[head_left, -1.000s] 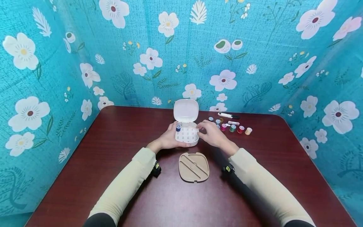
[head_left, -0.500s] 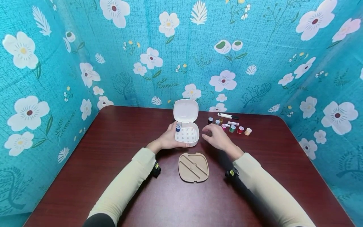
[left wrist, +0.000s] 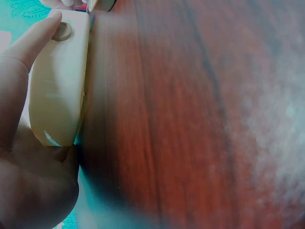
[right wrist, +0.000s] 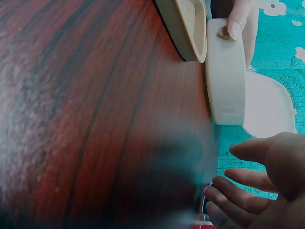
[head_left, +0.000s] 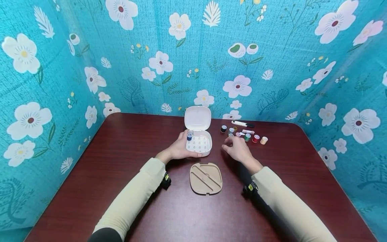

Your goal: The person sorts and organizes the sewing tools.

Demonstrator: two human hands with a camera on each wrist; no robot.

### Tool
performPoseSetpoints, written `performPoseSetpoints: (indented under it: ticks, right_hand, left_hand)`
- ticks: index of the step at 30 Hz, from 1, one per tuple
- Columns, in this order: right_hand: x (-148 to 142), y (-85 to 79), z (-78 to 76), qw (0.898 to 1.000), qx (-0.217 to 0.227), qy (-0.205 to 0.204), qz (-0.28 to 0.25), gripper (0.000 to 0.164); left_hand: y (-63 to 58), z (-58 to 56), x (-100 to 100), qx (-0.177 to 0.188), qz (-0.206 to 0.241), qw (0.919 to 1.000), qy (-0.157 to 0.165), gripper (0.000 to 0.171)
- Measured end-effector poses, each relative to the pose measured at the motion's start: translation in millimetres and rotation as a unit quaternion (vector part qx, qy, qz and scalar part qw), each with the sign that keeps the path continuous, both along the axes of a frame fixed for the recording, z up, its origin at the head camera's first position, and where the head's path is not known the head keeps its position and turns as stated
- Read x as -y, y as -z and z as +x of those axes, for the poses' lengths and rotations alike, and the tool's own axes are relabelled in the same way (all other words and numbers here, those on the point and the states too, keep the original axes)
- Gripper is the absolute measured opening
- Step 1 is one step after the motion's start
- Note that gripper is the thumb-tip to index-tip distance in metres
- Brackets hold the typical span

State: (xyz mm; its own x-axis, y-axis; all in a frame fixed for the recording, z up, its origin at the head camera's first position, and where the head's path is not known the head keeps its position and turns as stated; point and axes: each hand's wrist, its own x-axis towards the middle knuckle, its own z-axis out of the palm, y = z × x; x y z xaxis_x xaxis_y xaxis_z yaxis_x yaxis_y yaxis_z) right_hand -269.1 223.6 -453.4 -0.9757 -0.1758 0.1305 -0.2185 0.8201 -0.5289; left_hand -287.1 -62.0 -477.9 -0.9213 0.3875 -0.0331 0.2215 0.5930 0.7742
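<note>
My left hand (head_left: 178, 148) holds the side of a small white sewing box (head_left: 210, 148), its thumb lying along the front wall. In the left wrist view the thumb tip is beside the box's round brown button (left wrist: 63, 31). The box's lid (head_left: 198, 118) stands up at the back, and rows of small pegs show on the inner floor. One dark blue thread spool (head_left: 189, 136) is upright in the back left corner. To the right of the box, my right hand (head_left: 238, 150) is above the table with relaxed, parted fingers and nothing in them, close in front of the loose spools.
Behind the right hand are a black spool (head_left: 223, 129), a green spool (head_left: 247, 137), a red spool (head_left: 256, 138) and a cream spool (head_left: 264, 140). A white-and-black slim tool (head_left: 243, 123) lies farther back. A tan divided tray (head_left: 206, 178) lies in front of the box.
My right hand has left the box's right side and moved right and slightly towards me, to the front of the loose spools. The left hand and box have stayed in place.
</note>
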Motion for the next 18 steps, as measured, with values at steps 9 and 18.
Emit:
performPoseSetpoints:
  ticks: [9, 18]
  right_hand:
    - [-10, 0.0, 3.3, 0.998, 0.015, 0.053, 0.011, 0.023]
    - [-15, 5.1, -1.6, 0.998, -0.01, 0.063, -0.004, 0.028]
  left_hand:
    - [6.2, -6.6, 0, 0.013, -0.015, 0.9998, -0.002, 0.133]
    - [1.3, -0.5, 0, 0.008, -0.013, 0.9999, -0.003, 0.133]
